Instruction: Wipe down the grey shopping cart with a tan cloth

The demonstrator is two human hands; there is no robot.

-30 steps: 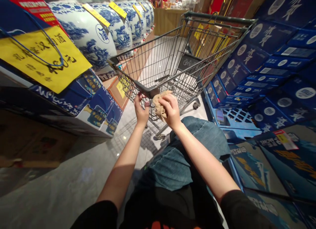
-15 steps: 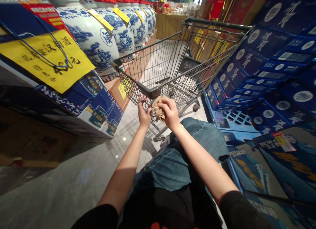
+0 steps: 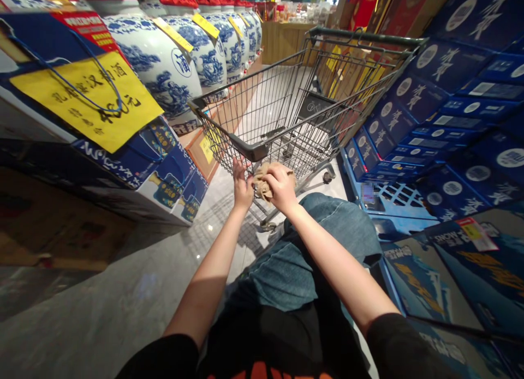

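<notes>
A wire shopping cart (image 3: 254,148) stands in front of me, its front end and dark plastic corner nearest. My right hand (image 3: 281,187) presses a crumpled tan cloth (image 3: 264,182) against the wires just below that corner. The cloth bunches out around the fingers. Left of it, my left hand (image 3: 243,189) holds the cart's front mesh, with its thumb near the cloth and its fingertips among the wires. Part of the mesh is hidden behind both hands and the cloth.
Stacked blue boxes (image 3: 434,103) line the right side, some on a blue plastic pallet (image 3: 403,202). To the left are gift boxes (image 3: 164,188) with a yellow price sign (image 3: 88,103). Large blue-and-white jars (image 3: 158,68) stand behind them along a ledge.
The right hand and cloth have shifted slightly, and the cloth looks more spread out around the fingers. The left hand stays at the cart's front. The view has moved a little.
</notes>
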